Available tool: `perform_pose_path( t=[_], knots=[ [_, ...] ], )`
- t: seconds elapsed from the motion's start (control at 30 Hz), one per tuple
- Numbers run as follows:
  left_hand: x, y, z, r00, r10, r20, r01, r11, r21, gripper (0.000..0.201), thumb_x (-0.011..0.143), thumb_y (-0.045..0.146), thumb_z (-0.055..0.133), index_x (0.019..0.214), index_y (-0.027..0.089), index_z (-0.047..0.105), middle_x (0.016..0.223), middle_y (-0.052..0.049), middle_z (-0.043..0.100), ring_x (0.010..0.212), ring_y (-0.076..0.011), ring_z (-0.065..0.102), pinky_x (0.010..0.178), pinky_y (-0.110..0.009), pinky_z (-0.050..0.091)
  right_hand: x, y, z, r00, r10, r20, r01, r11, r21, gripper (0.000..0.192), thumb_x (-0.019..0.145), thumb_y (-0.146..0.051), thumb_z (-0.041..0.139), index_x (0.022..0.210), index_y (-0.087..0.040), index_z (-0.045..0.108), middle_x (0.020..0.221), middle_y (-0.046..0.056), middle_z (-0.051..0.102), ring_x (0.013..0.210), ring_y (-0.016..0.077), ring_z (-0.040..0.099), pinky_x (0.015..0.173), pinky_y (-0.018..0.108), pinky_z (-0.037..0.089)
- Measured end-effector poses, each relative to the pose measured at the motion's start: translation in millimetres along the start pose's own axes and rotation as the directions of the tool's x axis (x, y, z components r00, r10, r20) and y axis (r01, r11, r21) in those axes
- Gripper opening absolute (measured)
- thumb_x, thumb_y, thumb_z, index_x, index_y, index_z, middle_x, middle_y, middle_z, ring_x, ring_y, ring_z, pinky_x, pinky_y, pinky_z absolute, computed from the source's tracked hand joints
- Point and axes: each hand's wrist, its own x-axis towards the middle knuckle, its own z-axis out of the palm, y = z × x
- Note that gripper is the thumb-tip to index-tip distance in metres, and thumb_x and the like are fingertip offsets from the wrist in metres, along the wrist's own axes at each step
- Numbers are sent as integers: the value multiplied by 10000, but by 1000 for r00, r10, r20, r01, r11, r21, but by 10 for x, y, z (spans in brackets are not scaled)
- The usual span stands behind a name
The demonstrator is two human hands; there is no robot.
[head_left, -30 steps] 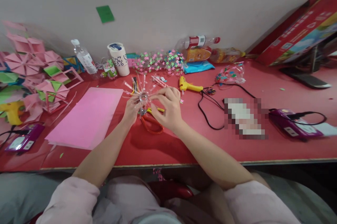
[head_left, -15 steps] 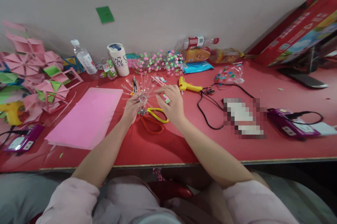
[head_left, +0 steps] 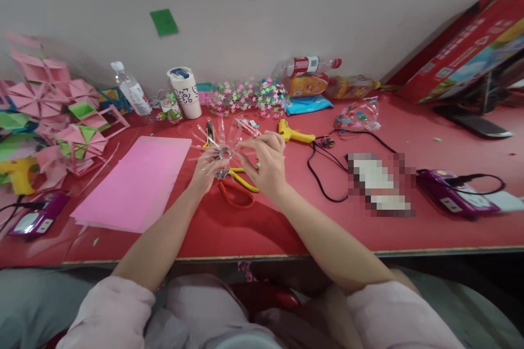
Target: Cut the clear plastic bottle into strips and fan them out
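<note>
1. Clear plastic burst [head_left: 223, 144], a cut bottle top with strips splayed out like rays, is held just above the red table [head_left: 286, 229] between both hands, over the scissors.
2. Change: half a second ago the right hand [head_left: 268, 166] lay open and flatter beside the burst; now it has drawn in, thumb and forefinger pinched on one strip at the right side. The left hand [head_left: 204, 169] has kept its closed grip on the neck from below. My reading: one strip is being worked, the rest are untouched.
3. Counts, largest first: one pink paper stack [head_left: 135, 182] left of the hands; one red box [head_left: 470, 43] leaning far right; two purple devices [head_left: 454, 196], one at each end of the table; two yellow glue guns [head_left: 292, 133], one near the right hand and one at the far left; one pair of scissors [head_left: 237, 188] with one orange and one yellow handle; one white cup [head_left: 184, 92] by the wall.
</note>
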Motion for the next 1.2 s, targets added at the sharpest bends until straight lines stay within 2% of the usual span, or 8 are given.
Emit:
perform_pose_path(
  t=[0.17, 0.37, 0.53, 0.7, 0.9, 1.0, 1.13, 1.2],
  knots=[
    [-13, 4, 10, 1000, -21, 6, 21, 1000, -12, 347, 555, 189, 728, 892, 180, 647, 710, 43, 617, 505, -37, 478, 495, -181, 373, -9, 2, 13, 1000, 26, -6, -26, 998, 62, 132, 867, -162, 582, 964, -247, 609, 799, -14, 701, 804, 179, 581, 839, 386, 425],
    [-20, -29, -8, 999, -22, 45, 22, 1000, 15, 319, 596, 213, 723, 904, 178, 645, 596, 55, 551, 487, -55, 461, 473, -193, 340, -7, 19, 22, 999, 17, -30, -16, 999, 38, 112, 869, -165, 597, 931, -245, 643, 765, -13, 681, 768, 168, 590, 808, 377, 446],
    [-6, -33, -10, 999, -28, 28, 28, 1000, -10, 343, 576, 183, 724, 909, 176, 641, 655, 50, 578, 498, -46, 460, 481, -188, 349, 14, -6, -4, 1000, -25, 0, 25, 999, 30, 115, 874, -157, 595, 866, -257, 652, 748, -36, 710, 735, 154, 595, 890, 402, 422],
    [-4, -18, 4, 999, -46, 8, 46, 999, -1, 336, 565, 168, 718, 892, 177, 640, 686, 45, 587, 521, -47, 474, 499, -185, 367, 21, -40, -11, 998, -64, 2, 63, 997, 46, 110, 883, -166, 597, 854, -258, 650, 761, -39, 730, 749, 155, 588, 874, 390, 426],
    [-18, -7, 2, 999, -36, 33, 36, 999, 14, 324, 585, 166, 704, 904, 178, 648, 732, 34, 593, 519, -43, 456, 484, -187, 351, 3, -47, -12, 996, -84, 42, 82, 995, 53, 112, 890, -173, 575, 820, -244, 625, 734, -34, 701, 724, 146, 582, 880, 389, 419],
    [-21, -13, -4, 998, -36, 57, 35, 999, 16, 319, 593, 178, 696, 909, 183, 647, 708, 42, 579, 502, -39, 436, 482, -188, 352, -5, -51, -12, 993, -87, 80, 83, 995, 53, 108, 899, -180, 558, 853, -247, 629, 738, -30, 696, 726, 151, 583, 897, 395, 415],
    [-20, -16, 1, 997, -41, 58, 41, 999, -6, 318, 593, 184, 701, 906, 186, 644, 669, 51, 560, 494, -44, 443, 473, -191, 354, -5, -55, -1, 996, -59, 62, 53, 993, 103, 176, 889, -173, 560, 1030, -261, 617, 805, -28, 708, 759, 158, 585, 919, 394, 400],
    [-20, -10, 9, 998, -42, 46, 43, 999, -10, 326, 581, 182, 710, 900, 187, 644, 685, 48, 571, 495, -45, 447, 470, -192, 355, -3, -58, 4, 998, -44, 52, 38, 993, 108, 205, 877, -169, 563, 1056, -264, 598, 828, -29, 708, 768, 161, 584, 917, 394, 394]
  ],
)
